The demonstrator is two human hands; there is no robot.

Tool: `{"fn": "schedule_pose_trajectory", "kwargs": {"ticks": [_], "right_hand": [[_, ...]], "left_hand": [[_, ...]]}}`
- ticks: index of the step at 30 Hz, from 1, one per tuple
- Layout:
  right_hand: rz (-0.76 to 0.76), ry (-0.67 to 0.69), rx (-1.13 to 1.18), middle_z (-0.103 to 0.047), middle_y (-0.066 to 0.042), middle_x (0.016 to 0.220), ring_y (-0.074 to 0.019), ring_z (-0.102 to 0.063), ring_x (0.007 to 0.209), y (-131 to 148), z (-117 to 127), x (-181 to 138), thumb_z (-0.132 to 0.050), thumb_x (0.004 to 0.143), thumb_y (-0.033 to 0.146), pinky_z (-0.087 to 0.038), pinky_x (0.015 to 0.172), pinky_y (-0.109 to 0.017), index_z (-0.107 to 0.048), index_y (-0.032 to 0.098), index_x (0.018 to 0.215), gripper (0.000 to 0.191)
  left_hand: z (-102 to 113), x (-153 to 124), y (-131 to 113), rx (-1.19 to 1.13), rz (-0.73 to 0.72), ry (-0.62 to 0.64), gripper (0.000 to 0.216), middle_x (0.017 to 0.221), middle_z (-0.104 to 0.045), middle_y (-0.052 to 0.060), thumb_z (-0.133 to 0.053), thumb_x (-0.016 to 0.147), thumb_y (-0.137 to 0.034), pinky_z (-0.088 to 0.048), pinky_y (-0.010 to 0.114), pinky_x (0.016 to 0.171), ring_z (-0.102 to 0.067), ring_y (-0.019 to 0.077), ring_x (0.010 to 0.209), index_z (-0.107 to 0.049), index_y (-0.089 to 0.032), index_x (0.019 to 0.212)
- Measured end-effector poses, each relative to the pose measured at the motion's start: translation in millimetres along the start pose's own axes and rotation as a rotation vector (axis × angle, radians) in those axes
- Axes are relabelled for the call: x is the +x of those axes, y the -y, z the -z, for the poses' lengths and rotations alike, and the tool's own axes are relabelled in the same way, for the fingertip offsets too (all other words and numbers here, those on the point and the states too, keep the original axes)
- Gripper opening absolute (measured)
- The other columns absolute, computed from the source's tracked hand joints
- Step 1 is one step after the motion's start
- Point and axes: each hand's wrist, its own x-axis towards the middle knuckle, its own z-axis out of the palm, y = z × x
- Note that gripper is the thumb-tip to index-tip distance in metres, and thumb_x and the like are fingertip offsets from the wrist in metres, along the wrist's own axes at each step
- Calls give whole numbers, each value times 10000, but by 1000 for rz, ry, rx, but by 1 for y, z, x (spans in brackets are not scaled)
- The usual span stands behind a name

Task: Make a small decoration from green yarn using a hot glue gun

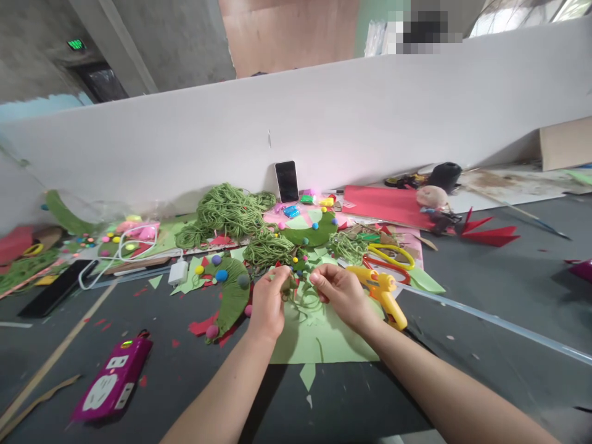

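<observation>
My left hand [269,301] is closed, with thumb and fingers pinched around a bit of green yarn [289,287]. Across a small gap, my right hand [341,293] also pinches thumb against forefinger; whatever lies between them is too small to make out. Loose green strands [309,302] curl below both hands over a light green paper sheet [324,348]. To the left lies a yarn-wrapped green crescent [234,302] dotted with colored pompoms. Just beyond the hands is a second pompom-covered crescent [312,235]. A yellow glue gun [386,290] rests beside my right wrist.
Behind is a heap of green yarn [226,209], with a phone [287,181] propped against the white partition [194,135]. A purple device [113,379] and white charger [178,272] lie left. Red-handled scissors [386,269], red paper [386,205] and a clear glue stick [490,317] lie right.
</observation>
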Motion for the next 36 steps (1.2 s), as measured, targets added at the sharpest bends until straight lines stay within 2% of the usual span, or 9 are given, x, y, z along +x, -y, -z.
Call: {"fn": "schedule_pose_trajectory", "kwargs": {"ticks": [3,6,8,11,13,15,24,31,36], "right_hand": [[-2,13,0,-428,78,502,-61,-377,417,-1,-1,-2,-682,705,561,-284,420,-210,-532,174,689,416],[-1,-3,-3,-408,90,460,-63,-345,399,0,-2,-2,-628,749,582,-265,418,-210,-467,196,684,423],[1,-2,0,-399,94,439,-64,-319,396,2,-2,-2,-589,780,588,-248,421,-213,-430,208,680,424],[1,27,5,-395,91,431,-65,-295,401,5,-3,-4,-556,799,599,-235,427,-219,-413,213,670,431],[4,41,3,-386,91,428,-66,-290,403,7,-3,-6,-540,805,607,-233,430,-222,-398,217,653,443],[7,55,-1,-380,89,426,-69,-291,404,8,-4,-8,-530,812,609,-237,431,-223,-389,219,645,447],[-9,11,98,-302,85,444,-60,-284,360,2,-5,-5,-532,787,648,-211,366,-218,-382,217,548,516],[71,-15,-54,-345,65,421,-73,-297,392,5,-4,-8,-541,779,653,-228,403,-233,-423,210,518,527],[128,-21,-74,-346,67,456,-83,-286,440,5,-4,-10,-571,786,609,-240,433,-235,-435,212,565,474]], "left_hand": [[-2,0,3,-10,6,-49,213,543,-585,-36,-768,623,-272,-390,214,506,-501,87,494,-601,-140,633],[-2,1,3,-111,79,-23,196,582,-594,-34,-768,630,-248,-402,213,527,-517,86,526,-606,-141,658],[0,1,1,-242,191,36,189,619,-588,-32,-766,636,-226,-427,214,568,-534,89,571,-596,-149,669],[2,-1,-3,-421,272,220,227,630,-521,-37,-768,636,-211,-447,222,642,-511,83,611,-547,-159,628],[2,-4,-5,-470,243,347,273,625,-465,-39,-770,642,-237,-436,227,647,-474,81,607,-511,-165,595],[2,-6,-6,-476,209,401,304,618,-422,-39,-776,636,-268,-416,235,629,-440,85,595,-493,-171,579],[3,-8,-10,-507,136,410,354,586,-301,-46,-805,589,-299,-339,250,559,-347,96,548,-473,-185,541],[5,-12,-13,-430,46,426,410,571,-259,-41,-812,556,-361,-353,273,553,-336,102,530,-442,-200,482],[8,-19,-19,-374,-32,388,502,482,-128,-42,-827,464,-461,-327,291,515,-331,131,498,-395,-234,349]]}}
